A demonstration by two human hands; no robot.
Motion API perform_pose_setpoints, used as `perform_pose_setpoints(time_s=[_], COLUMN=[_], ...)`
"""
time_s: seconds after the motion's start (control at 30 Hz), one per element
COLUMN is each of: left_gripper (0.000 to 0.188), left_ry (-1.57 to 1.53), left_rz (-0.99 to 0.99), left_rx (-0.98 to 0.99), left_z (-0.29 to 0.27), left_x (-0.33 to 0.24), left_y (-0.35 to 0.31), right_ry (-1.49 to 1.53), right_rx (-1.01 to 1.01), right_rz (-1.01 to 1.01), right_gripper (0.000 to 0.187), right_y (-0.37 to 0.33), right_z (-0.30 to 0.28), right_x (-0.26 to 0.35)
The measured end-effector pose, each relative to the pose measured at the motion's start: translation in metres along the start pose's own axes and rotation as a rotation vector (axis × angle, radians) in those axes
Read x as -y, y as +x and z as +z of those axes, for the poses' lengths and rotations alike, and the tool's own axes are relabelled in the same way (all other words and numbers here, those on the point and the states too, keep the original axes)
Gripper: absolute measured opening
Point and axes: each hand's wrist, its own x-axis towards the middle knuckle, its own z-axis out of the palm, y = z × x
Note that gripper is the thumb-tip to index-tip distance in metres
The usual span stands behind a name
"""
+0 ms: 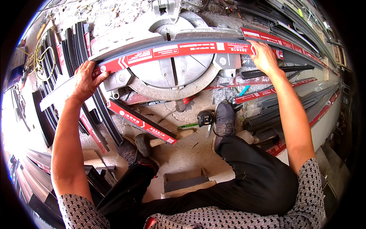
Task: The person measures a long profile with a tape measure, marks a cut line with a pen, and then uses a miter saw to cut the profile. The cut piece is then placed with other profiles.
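Observation:
A long dark grey metal profile with a red printed film strip [164, 52] lies across the round silver bed of a miter saw [152, 78], along its fence [133, 45]. My left hand [84, 79] is wrapped round the profile's left end, thumb on the near side. At the other end my right hand [263, 57] grips the profile, fingers over its top edge. A bare pale strip [57, 93] sticks out past my left hand. Part of the saw head [166, 7] shows at the top edge, above the slot in the bed.
A shorter red-filmed profile [141, 121] lies on the floor before the saw. A hammer [144, 145], a tape measure [206, 119] and a green tool [188, 125] lie near my shoes. Dark profiles are stacked at left [68, 49] and right [293, 105]. Yellow cord [38, 65] hangs at far left.

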Motion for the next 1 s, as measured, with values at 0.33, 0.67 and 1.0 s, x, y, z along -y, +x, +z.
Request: perform_pose_setpoints(time_s=[0.33, 0.67, 1.0], left_gripper=[0.067, 0.069, 0.068], left_ry=[0.022, 0.039, 0.022], left_rz=[0.041, 0.018, 0.024], left_rx=[-0.004, 0.008, -0.046], left_z=[0.0007, 0.0011, 0.0031], left_x=[0.0027, 0.0034, 0.0020], left_y=[0.0013, 0.0010, 0.0010], right_ry=[-0.001, 0.001, 0.005], right_rx=[-0.023, -0.015, -0.108], right_rz=[-0.016, -0.011, -0.041], right_gripper=[0.067, 0.066, 0.064], right_y=[0.0001, -0.0002, -0.0083], right_z=[0.0029, 0.0013, 0.0010], right_x=[-0.0022, -0.0005, 0.0023])
